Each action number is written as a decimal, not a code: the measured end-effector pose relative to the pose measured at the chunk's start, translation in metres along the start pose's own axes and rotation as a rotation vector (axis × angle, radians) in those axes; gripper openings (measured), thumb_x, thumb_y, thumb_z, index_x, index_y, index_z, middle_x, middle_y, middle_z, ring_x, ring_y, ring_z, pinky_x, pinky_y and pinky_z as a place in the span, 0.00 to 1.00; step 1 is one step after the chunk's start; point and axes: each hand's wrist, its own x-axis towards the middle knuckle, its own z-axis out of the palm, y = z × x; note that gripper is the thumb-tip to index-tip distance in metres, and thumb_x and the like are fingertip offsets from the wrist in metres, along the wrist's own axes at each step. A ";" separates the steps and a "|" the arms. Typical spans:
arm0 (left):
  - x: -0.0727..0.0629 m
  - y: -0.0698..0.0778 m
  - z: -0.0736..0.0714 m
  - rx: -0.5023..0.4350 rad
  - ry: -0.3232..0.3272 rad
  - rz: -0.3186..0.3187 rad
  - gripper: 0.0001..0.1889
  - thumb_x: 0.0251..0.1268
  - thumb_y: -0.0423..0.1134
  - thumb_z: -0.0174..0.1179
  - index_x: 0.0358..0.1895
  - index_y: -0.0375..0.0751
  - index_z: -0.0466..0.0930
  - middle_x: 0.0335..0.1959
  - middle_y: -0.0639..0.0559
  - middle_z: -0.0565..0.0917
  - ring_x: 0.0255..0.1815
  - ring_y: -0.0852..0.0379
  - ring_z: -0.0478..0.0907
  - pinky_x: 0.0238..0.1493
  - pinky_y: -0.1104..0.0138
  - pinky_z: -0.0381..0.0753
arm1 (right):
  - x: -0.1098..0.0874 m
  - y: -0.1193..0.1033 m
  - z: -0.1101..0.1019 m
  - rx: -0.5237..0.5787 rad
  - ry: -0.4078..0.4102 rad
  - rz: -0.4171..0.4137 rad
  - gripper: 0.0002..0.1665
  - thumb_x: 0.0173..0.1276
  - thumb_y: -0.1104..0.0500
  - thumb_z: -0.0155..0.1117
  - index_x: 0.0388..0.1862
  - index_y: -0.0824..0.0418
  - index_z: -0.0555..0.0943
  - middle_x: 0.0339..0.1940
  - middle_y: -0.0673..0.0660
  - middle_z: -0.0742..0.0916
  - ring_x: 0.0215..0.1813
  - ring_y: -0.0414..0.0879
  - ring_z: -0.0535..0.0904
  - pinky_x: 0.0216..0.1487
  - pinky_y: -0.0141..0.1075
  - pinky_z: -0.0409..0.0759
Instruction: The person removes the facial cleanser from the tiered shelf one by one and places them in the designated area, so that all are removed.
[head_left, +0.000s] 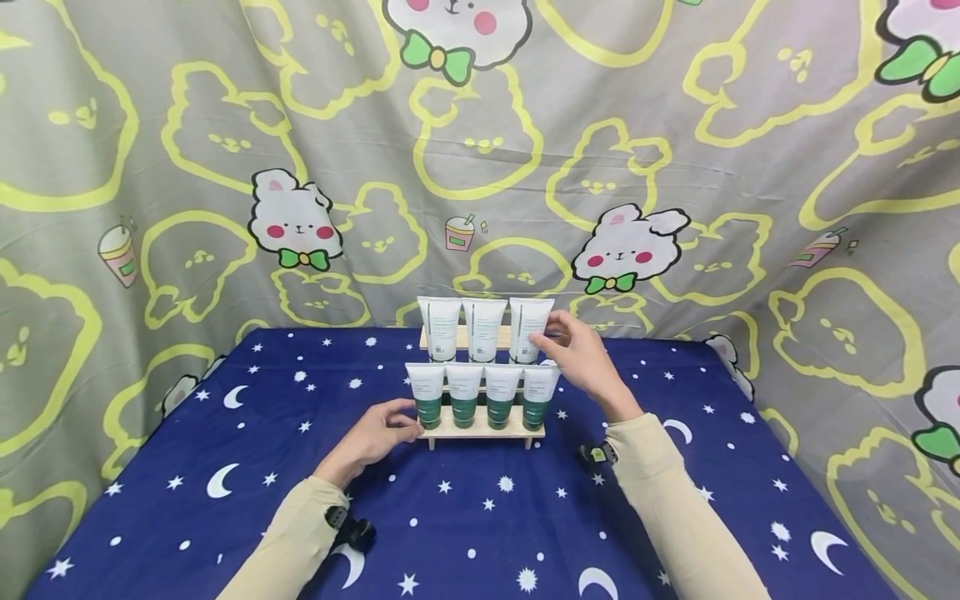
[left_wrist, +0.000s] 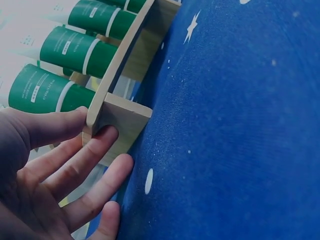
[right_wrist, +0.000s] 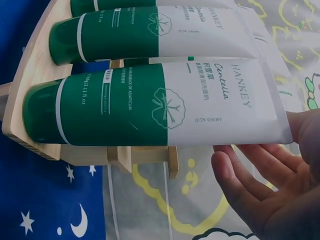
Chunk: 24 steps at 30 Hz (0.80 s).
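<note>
We see left hand [head_left: 377, 433] pinching wooden rack [head_left: 480, 432] at its front-left corner; right hand [head_left: 583, 354] gripping white tube [head_left: 527, 325], rack's rear right; green-and-white tubes [head_left: 464, 398] along rack's front.

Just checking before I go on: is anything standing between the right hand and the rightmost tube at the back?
Nothing visible does: in the head view, the right hand is at the right edge of the back tube, its thumb over the white front. The rightmost front-row tube stands nearer the camera, not between them.
</note>
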 end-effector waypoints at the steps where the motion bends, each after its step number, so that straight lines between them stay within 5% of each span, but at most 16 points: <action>1: 0.000 0.000 0.000 0.000 0.000 -0.002 0.28 0.65 0.29 0.65 0.67 0.27 0.72 0.41 0.41 0.91 0.42 0.48 0.88 0.56 0.52 0.79 | 0.000 0.000 0.000 0.008 0.000 -0.002 0.21 0.76 0.51 0.64 0.62 0.58 0.77 0.60 0.61 0.86 0.61 0.60 0.83 0.59 0.53 0.80; 9: 0.003 -0.003 0.000 0.011 0.015 -0.019 0.27 0.65 0.27 0.64 0.68 0.27 0.72 0.40 0.44 0.91 0.42 0.50 0.88 0.57 0.51 0.79 | -0.001 0.004 -0.008 0.069 0.027 0.014 0.23 0.76 0.51 0.64 0.64 0.60 0.75 0.60 0.62 0.85 0.60 0.59 0.84 0.53 0.46 0.85; 24: 0.003 -0.003 0.000 -0.008 0.017 -0.034 0.27 0.65 0.28 0.65 0.68 0.29 0.73 0.39 0.44 0.91 0.42 0.50 0.88 0.58 0.51 0.78 | -0.004 0.021 -0.030 0.137 0.116 0.067 0.27 0.77 0.51 0.64 0.67 0.64 0.74 0.62 0.65 0.84 0.63 0.59 0.82 0.59 0.51 0.82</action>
